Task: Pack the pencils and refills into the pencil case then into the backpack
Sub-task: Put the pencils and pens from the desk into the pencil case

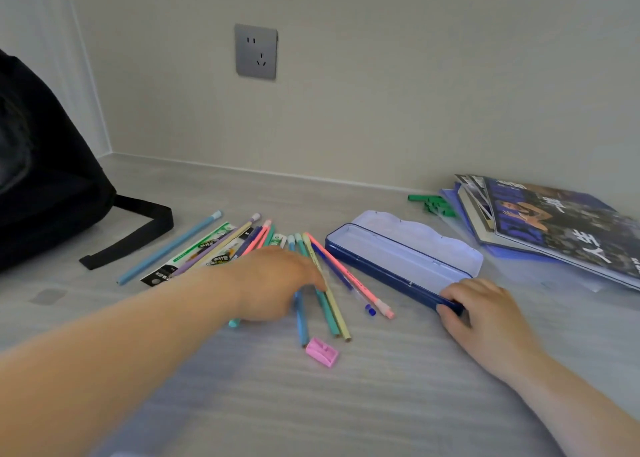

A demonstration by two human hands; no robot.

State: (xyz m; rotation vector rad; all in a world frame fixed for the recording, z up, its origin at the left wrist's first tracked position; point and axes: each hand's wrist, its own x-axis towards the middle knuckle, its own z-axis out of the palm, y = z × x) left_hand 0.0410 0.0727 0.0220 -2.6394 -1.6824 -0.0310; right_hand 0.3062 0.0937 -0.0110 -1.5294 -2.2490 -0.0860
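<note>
Several pastel pencils [333,313] lie fanned out on the grey desk, with packets of refills [204,249] under the left ones. My left hand [277,283] rests palm down on the middle of the pile, fingers curled over a few pencils. A blue pencil case [398,262] lies open to the right, its pale lid folded back and its tray bare. My right hand [485,311] grips the case's near right corner. A black backpack [45,186] stands at the far left.
A pink sharpener [322,352] lies in front of the pencils. A stack of books and magazines [554,228] sits at the right, with small green boxes [433,204] behind the case. The backpack's strap [138,231] trails on the desk. A wall with a socket [256,51] backs the desk.
</note>
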